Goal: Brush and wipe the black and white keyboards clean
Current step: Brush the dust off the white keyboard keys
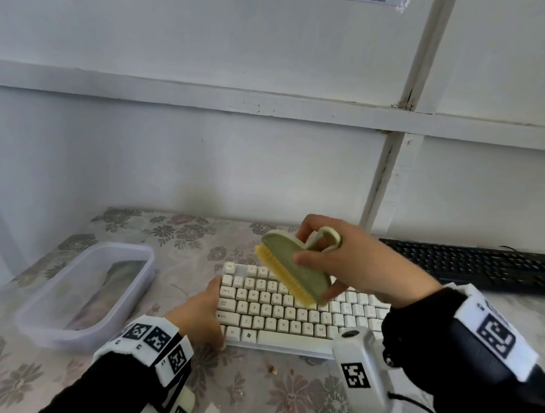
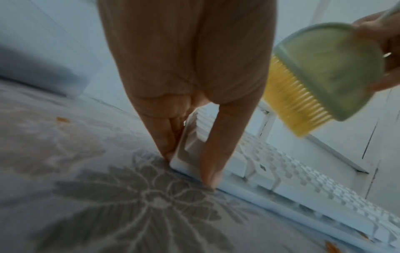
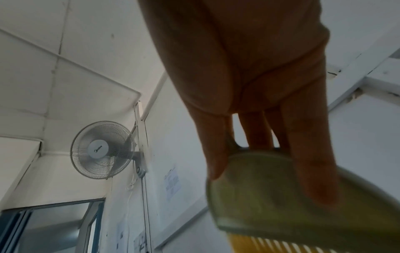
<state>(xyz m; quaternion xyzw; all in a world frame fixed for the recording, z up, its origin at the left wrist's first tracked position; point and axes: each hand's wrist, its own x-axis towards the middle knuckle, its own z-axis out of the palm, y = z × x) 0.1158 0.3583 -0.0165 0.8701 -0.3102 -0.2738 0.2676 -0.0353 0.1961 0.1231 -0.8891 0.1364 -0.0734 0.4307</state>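
A white keyboard (image 1: 290, 307) lies on the floral tablecloth in front of me. My left hand (image 1: 204, 314) grips its left end, fingers (image 2: 166, 137) along the side and thumb on the near corner of the white keyboard (image 2: 281, 184). My right hand (image 1: 351, 260) holds a pale green brush (image 1: 296, 266) with yellow bristles (image 1: 279, 279), tilted in the air just above the upper key rows. From the left wrist the brush (image 2: 337, 68) hangs clear of the keys. In the right wrist view my thumb and fingers pinch the brush (image 3: 270, 196). The black keyboard (image 1: 483, 266) lies at the far right.
A clear plastic tub (image 1: 87, 293) stands on the table at the left. A few crumbs (image 1: 274, 370) lie on the cloth by the white keyboard's front edge. A white wall rises close behind the table. A wall fan (image 3: 103, 149) hangs high up.
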